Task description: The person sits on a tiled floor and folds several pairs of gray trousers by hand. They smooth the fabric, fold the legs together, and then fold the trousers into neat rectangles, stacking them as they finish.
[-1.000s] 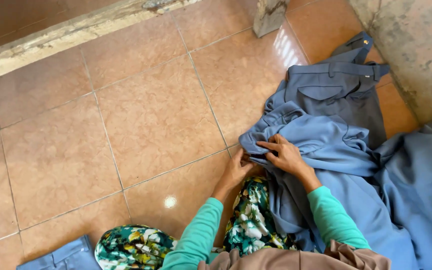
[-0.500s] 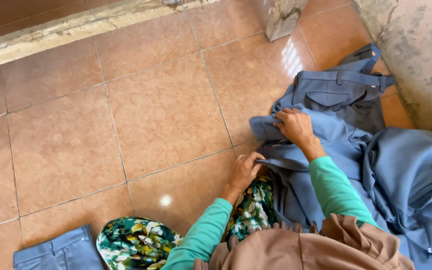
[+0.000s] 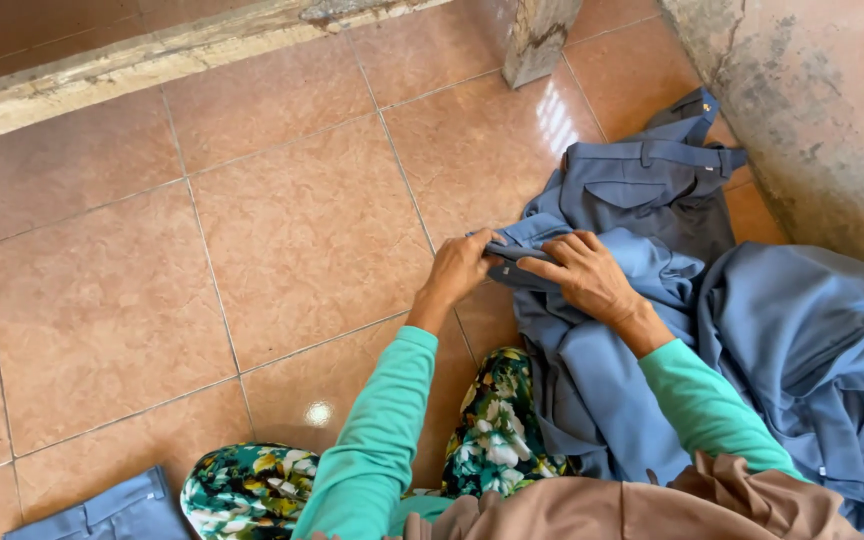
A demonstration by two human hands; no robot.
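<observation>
Blue garment (image 3: 642,300): heaped on the tiled floor (image 3: 282,230) by the wall's foot (image 3: 812,110).
Left hand (image 3: 460,268): fingers pinched on its folded edge.
Right hand (image 3: 584,275): fingers narrow, pressing that fold flat.
Floral cloth (image 3: 492,430): beneath the forearms.

Trousers (image 3: 642,190) grey-blue — sleeves (image 3: 382,420) teal, skirt (image 3: 492,430) green floral — floor tiles (image 3: 302,230) terracotta.
</observation>
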